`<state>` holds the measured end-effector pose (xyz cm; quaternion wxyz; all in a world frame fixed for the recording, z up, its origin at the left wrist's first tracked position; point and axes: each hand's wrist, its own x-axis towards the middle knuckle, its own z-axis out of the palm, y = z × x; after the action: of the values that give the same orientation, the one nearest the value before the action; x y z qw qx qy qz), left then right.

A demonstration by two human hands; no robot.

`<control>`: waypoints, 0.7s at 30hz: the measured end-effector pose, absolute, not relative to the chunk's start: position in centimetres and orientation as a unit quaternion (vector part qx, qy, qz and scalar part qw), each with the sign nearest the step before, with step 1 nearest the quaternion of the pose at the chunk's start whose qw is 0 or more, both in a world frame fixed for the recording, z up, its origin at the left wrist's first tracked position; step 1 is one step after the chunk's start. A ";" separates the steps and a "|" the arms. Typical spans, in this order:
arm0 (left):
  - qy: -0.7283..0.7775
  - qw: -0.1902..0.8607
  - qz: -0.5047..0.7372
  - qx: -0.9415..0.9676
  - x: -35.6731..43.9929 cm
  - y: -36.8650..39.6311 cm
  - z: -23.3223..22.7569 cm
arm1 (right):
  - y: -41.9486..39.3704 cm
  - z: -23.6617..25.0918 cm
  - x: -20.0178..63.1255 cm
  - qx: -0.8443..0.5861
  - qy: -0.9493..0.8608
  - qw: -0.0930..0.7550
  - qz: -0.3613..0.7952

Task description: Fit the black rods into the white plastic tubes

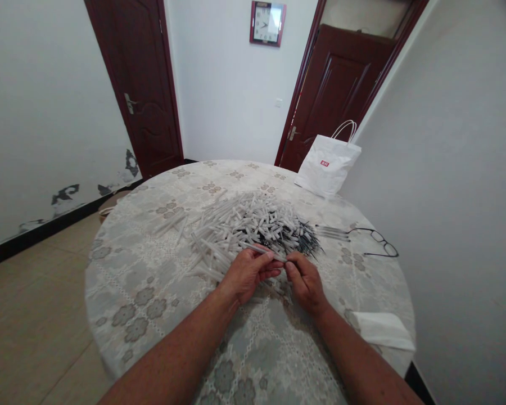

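At the right, near the edge of the round table (pixel 244 343), a white sheet (pixel 383 330) is laid. Over the middle, a slim tube (pixel 257 248) is held between thumb and fingers of the left hand (pixel 249 273). At its right end the right hand's (pixel 306 281) thumb and forefinger are drawn together; what is pinched there cannot be told. Just beyond, pale tubes (pixel 223 222) are heaped, with dark thin pieces (pixel 307 239) bunched at the right. Farther right, glasses (pixel 378 235) are set down by several pens (pixel 333 232). Behind, a white bag (pixel 329 166) is stood; a clock (pixel 267 23) is hung beyond.
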<state>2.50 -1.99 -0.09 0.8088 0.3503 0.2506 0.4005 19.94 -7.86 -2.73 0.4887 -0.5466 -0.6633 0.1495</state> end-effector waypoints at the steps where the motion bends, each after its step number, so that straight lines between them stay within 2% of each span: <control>1: 0.250 0.809 0.400 0.352 2.5 -2.0 -0.1 | -7.8 -2.6 19.9 -0.547 -0.670 0.482 0.143; 7: 0.250 0.811 0.395 0.352 2.5 -1.8 -0.3 | -7.7 -2.7 19.9 -0.554 -0.674 0.471 0.132; 13: 0.246 0.809 0.400 0.354 2.4 -1.9 -0.1 | -7.6 -3.1 20.1 -0.517 -0.668 0.518 0.136; 21: 0.246 0.810 0.396 0.357 2.5 -2.0 -0.1 | -7.6 -2.9 20.1 -0.508 -0.681 0.509 0.136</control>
<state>2.50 -2.00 -0.10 0.8098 0.3567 0.2459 0.3956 20.08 -7.59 -2.86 0.5095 -0.5082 -0.6808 0.1364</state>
